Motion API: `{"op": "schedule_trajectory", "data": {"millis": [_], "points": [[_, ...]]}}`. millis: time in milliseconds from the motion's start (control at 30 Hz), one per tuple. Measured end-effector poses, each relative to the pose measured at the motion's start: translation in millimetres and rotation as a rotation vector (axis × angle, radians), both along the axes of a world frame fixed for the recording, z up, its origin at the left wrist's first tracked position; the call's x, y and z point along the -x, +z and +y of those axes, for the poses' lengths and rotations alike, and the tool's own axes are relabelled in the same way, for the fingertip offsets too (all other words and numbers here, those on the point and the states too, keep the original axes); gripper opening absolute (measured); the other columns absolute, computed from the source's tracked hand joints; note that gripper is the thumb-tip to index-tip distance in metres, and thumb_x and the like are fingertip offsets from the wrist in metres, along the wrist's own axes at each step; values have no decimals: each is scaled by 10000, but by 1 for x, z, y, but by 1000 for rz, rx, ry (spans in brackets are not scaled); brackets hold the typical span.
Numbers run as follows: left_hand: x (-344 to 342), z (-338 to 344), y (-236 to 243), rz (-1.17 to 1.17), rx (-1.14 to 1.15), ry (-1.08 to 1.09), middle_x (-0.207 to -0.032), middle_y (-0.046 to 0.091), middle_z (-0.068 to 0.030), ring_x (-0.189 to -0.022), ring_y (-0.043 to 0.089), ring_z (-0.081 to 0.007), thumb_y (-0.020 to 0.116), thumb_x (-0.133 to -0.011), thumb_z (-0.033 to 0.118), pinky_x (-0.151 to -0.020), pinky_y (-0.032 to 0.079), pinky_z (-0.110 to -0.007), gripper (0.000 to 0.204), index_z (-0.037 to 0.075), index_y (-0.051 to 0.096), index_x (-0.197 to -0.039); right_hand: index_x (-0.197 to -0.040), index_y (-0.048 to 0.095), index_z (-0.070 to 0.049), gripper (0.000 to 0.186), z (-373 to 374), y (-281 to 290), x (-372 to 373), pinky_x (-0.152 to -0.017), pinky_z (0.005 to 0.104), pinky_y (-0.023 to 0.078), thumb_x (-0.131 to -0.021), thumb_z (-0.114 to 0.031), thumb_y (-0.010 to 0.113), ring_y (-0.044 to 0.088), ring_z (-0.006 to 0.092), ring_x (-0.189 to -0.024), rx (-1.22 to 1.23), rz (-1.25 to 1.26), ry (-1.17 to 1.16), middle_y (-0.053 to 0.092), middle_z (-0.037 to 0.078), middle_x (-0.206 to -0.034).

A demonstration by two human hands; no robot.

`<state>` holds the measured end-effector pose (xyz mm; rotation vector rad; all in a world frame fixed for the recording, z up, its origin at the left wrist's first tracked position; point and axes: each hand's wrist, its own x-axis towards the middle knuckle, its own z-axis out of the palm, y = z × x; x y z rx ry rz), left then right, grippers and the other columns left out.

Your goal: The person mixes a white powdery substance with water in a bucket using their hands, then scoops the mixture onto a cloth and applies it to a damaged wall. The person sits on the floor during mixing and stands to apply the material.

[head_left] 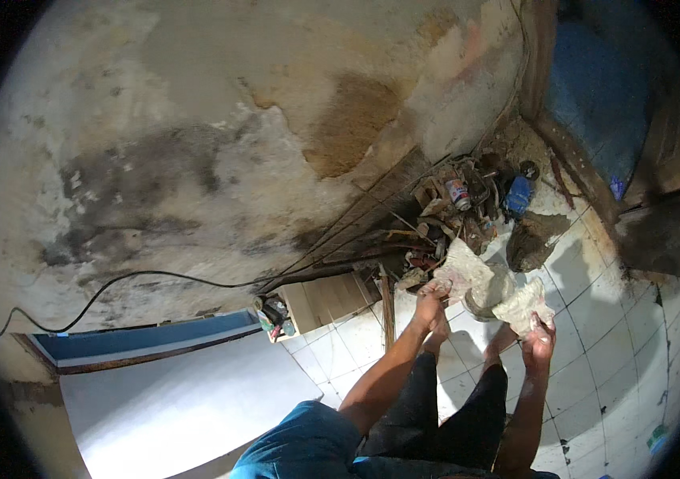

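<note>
1. Far left, one black cable [140, 275] droops across the stained, peeling wall [196, 120].
2. Below it, one blue-and-white board [148, 339] leans low against the wall, with one white sheet [188, 407] lying flat in front of it.
3. Next come some pale wooden planks [328, 297] on the white tiled floor [595, 351]; I cannot count them surely.
4. My left hand [429, 302] is closed on the left end of one pale, dirty sack [484, 287].
5. My two bare feet stand on the tiles beneath the sack, between my two arms.
6. My right hand [538, 335] is clenched on the sack's right end. My hands are apart, holding the sack stretched between them, above the floor.
7. One round, bucket-like rim [480, 307] shows just under the sack; it is mostly hidden.
8. Behind the sack, against the wall, lies a heap of clutter [460, 211] with one red-and-white can [457, 193] and one blue container [519, 194].
9. Just right of the heap sits one dark mound of dirt [533, 238].
10. Far right, one blue door [599, 88] stands in a wooden frame.
</note>
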<state>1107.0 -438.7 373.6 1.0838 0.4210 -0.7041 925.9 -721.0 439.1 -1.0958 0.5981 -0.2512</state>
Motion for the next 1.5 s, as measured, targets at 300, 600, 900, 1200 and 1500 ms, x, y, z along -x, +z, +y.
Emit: {"op": "schedule_trajectory", "data": {"millis": [300,600,900,1200,1500], "points": [[-23,69,119,134,-84,195,-1245,689,-68,-1088,671,-203,546,-1028,44,-946,545,-377,333,69,605,-1355,-1314,588,-3,394,174,122,-189,-951,364,561,-922,43,596,652,239,-1205,-357,-124,-329,648,168,-1374],[-13,195,116,74,95,109,-1256,697,-108,-1104,689,-267,504,-1033,78,-970,569,-416,339,38,597,-1356,-1331,674,29,445,339,224,-448,-651,298,501,-895,40,590,600,166,-690,530,111,-560,687,155,-808],[-35,220,144,140,76,44,-1247,698,-123,-1090,696,-273,496,-1036,66,-954,579,-415,326,26,597,-1343,-1356,649,32,505,435,282,-456,-544,387,476,-853,-1,622,543,290,-551,622,-36,-517,661,253,-794],[-54,204,185,128,109,-13,-1239,698,-137,-1075,704,-279,489,-1040,55,-937,590,-413,313,13,598,-1330,-840,743,3,218,338,166,-454,-634,509,489,-829,-210,697,651,338,-631,122,679,-473,670,193,-686],[-65,235,187,175,58,60,-1296,678,-144,-1130,686,-272,493,-994,-40,-1013,551,-415,421,12,529,-1410,-786,681,15,180,287,181,-522,-623,507,500,-772,-162,711,645,350,-651,-54,489,-347,654,183,-694]]}}
